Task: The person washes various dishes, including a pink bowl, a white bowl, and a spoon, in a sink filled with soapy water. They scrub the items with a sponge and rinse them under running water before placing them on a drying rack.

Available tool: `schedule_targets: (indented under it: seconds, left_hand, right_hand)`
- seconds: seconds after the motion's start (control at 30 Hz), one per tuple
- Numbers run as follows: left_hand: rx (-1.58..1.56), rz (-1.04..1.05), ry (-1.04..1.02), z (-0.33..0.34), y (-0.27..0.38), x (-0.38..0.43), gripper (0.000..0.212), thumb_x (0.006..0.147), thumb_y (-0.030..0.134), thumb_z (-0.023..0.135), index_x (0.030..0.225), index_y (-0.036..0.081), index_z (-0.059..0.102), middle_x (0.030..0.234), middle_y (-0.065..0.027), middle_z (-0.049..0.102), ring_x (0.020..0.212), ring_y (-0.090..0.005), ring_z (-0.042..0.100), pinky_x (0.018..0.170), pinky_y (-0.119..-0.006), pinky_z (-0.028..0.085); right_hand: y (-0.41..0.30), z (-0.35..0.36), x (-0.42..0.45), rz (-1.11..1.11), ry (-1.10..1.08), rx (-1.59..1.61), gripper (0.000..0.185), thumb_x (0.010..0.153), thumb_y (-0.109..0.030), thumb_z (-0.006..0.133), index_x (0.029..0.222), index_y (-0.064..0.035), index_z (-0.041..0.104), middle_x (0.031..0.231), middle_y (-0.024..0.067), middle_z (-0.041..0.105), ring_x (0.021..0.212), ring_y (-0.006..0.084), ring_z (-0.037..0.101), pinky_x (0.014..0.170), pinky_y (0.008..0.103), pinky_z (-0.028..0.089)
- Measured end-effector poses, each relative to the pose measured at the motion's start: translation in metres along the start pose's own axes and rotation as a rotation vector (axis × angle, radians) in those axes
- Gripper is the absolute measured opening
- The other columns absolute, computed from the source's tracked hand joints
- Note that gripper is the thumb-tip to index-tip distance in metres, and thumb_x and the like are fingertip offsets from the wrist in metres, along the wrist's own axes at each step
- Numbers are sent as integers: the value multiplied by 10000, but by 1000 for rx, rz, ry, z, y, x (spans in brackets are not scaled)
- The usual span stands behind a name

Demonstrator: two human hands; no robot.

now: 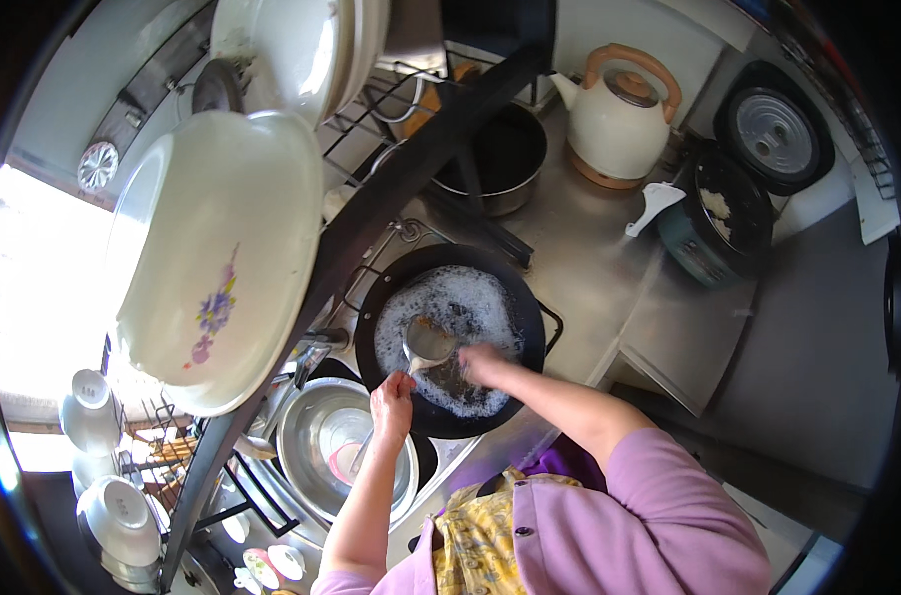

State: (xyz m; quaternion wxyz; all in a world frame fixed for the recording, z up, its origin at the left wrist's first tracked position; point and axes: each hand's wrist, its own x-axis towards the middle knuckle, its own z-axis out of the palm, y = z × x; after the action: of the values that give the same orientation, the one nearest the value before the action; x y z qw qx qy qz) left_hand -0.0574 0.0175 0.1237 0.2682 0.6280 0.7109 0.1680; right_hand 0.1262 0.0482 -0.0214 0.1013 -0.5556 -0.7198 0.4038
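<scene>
A large black wok (528,297) sits on the counter, with white suds (461,286) and water inside it. Over its lower left part, my left hand (392,401) grips the handle of a round metal ladle (428,342) whose bowl is over the suds. To the right of the ladle, my right hand (486,364) is low over the foamy water, its fingers blurred and bent. Whether those fingers hold anything is not clear. Below left of the wok, a steel basin (309,387) contains a pink and white item (345,462).
A black rack post (420,160) crosses above the wok's upper left, beside a large floral basin (220,260). A dark pot (528,190), cream kettle (617,134) and open rice cooker (699,245) stand behind. White bowls (119,513) are stacked lower left.
</scene>
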Motion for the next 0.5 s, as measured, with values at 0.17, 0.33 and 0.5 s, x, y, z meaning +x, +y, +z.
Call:
schedule_targets:
  seconds: [0.17, 0.33, 0.5]
  left_hand:
    - [171, -58, -5, -15, -16, -23, 130, 838, 178, 514, 807, 95, 609, 752, -156, 622, 753, -358, 593, 661, -454, 444]
    - [107, -79, -16, -8, -5, -27, 114, 818, 177, 519, 808, 112, 612, 747, -162, 618, 758, -360, 595, 668, -462, 447]
    - [196, -24, 18, -3, 19, -27, 126, 810, 205, 537, 763, 115, 611, 707, -158, 609, 722, -353, 594, 644, -455, 451]
  right_hand:
    - [-64, -79, -21, -57, 125, 590, 162, 702, -41, 541, 864, -54, 543, 740, 47, 557, 674, 113, 537, 604, 284, 440]
    - [-130, -91, -54, -615, 418, 411, 235, 686, -96, 589, 917, -89, 546, 865, 85, 555, 845, 278, 518, 777, 363, 410]
    - [-118, -62, -37, -607, 607, 50, 172, 778, -197, 599, 942, -146, 587, 910, 81, 463, 867, 267, 450, 806, 383, 381]
